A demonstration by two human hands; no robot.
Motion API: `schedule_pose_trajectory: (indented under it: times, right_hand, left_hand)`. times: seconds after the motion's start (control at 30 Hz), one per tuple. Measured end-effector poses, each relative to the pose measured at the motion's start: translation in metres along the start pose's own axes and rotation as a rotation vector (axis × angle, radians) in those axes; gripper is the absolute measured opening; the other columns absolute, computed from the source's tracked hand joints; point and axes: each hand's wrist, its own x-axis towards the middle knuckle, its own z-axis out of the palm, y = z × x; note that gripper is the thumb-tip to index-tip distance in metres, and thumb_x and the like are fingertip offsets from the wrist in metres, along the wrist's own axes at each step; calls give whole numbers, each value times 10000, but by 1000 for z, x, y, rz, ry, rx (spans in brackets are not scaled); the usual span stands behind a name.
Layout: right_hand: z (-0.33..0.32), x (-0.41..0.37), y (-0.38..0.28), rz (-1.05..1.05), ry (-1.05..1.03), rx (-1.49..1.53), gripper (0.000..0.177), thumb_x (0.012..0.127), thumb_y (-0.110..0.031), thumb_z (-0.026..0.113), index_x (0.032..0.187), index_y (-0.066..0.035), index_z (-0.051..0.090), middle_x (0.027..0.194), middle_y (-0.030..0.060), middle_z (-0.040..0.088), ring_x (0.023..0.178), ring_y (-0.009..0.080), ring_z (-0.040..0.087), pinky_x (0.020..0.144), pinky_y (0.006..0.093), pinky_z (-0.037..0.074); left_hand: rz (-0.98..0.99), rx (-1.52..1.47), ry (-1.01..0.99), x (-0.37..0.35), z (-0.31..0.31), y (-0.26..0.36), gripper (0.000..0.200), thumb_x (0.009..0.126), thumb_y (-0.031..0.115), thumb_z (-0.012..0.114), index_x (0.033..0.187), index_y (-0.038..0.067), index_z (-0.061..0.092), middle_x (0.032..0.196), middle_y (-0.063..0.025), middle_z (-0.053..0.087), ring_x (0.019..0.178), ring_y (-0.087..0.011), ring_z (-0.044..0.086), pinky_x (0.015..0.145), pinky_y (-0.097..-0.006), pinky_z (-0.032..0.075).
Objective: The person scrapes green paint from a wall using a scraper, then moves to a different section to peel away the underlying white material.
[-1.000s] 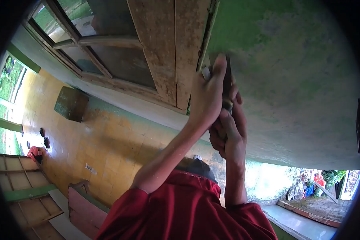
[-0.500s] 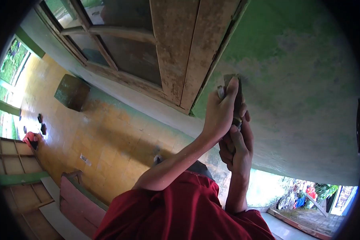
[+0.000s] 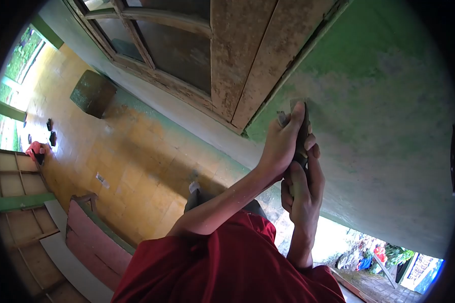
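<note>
My left hand (image 3: pixel 280 144) is closed around the upper part of a flat, dark scraper-like tool (image 3: pixel 303 135), its thumb lying along it. The tool's far end rests against the green painted wall (image 3: pixel 369 131), where the paint is worn to pale grey patches. Below, my right hand (image 3: pixel 303 194) wraps the lower end, so most of the handle is hidden. A small greyish piece (image 3: pixel 281 118) sticks out beside my left thumb; what it is I cannot make out.
Left of the hands is a worn wooden window frame (image 3: pixel 247 60) with glass panes. A dark box-like object (image 3: pixel 92 94) stands on the yellow tiled floor (image 3: pixel 136 166). A pink panel (image 3: pixel 93 240) is at lower left, and plants (image 3: pixel 399 255) show outside at lower right.
The view has shifted and tilted slightly. Relative to the window frame's corner, both hands and the tool have moved a little down in the picture along the wall. Both grips look unchanged.
</note>
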Motion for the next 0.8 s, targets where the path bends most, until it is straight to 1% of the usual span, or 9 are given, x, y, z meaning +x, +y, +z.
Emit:
schedule_pose_trajectory:
  times: [0.1, 0.17, 0.23, 0.3, 0.37, 0.47, 0.6, 0.7, 0.8]
  right_hand:
    - [6, -1, 0, 24, 20, 18, 408, 949, -68, 446, 1334, 68, 443, 679, -10, 518, 471, 35, 406, 419, 209, 307]
    - [-11, 2, 14, 67, -25, 49, 408, 952, -84, 452, 1328, 75, 446, 661, -11, 510, 457, 42, 400, 410, 216, 297]
    - [-18, 3, 18, -37, 7, -36, 410, 949, -88, 460, 1325, 75, 454, 657, -9, 508, 455, 49, 406, 407, 224, 303]
    - [-14, 19, 1, -30, -41, -62, 410, 947, -89, 460, 1321, 79, 460, 660, -5, 509, 465, 49, 415, 416, 224, 311]
    - [-9, 19, -7, 0, -85, -81, 409, 945, -90, 461, 1316, 82, 465, 663, 0, 510, 476, 49, 424, 425, 224, 318]
    - [1, 8, -9, -35, -44, -128, 414, 944, -49, 435, 1333, 92, 442, 663, -2, 501, 499, 43, 428, 454, 212, 326]
    - [-5, 8, -8, 32, -66, -70, 431, 941, -34, 429, 1354, 90, 418, 678, -4, 505, 483, 36, 410, 438, 206, 314]
    - [-12, 10, -4, 114, -95, 24, 400, 946, -43, 436, 1324, 87, 441, 673, -6, 504, 463, 35, 397, 411, 207, 298]
    - [-6, 19, -15, 65, -119, -9, 371, 951, -55, 446, 1295, 83, 459, 664, -7, 499, 453, 37, 397, 398, 211, 291]
  left_hand:
    - [-11, -27, 34, -1, -5, -2, 433, 987, 460, 502, 801, 69, 515, 573, -37, 479, 510, -207, 563, 519, -368, 507]
    - [68, 48, -61, 1, -6, -11, 434, 985, 462, 504, 801, 70, 513, 566, -34, 469, 504, -202, 558, 515, -371, 510]
    - [54, 38, -79, 6, -2, -15, 456, 985, 483, 489, 801, 66, 504, 562, -31, 460, 493, -206, 546, 532, -364, 504]
    - [108, -66, 44, 5, 5, -12, 479, 982, 512, 474, 801, 70, 506, 561, -32, 466, 512, -222, 563, 551, -352, 489]
    - [98, -20, 64, 5, 1, 2, 480, 981, 524, 466, 800, 82, 508, 564, -31, 467, 523, -218, 562, 574, -350, 491]
    - [-39, -14, 62, -2, -2, 6, 452, 981, 508, 482, 813, 89, 507, 577, -28, 469, 539, -200, 557, 568, -357, 507]
    - [53, -130, 80, 0, 4, 1, 427, 992, 438, 506, 779, 68, 503, 589, -24, 475, 533, -170, 545, 515, -370, 520]
    - [77, 2, 47, -4, -2, -2, 434, 997, 437, 494, 768, 68, 495, 607, -26, 485, 532, -161, 539, 519, -376, 523]
    - [83, -40, 35, 2, 6, 7, 441, 996, 441, 493, 762, 67, 494, 612, -22, 486, 517, -151, 525, 522, -377, 527]
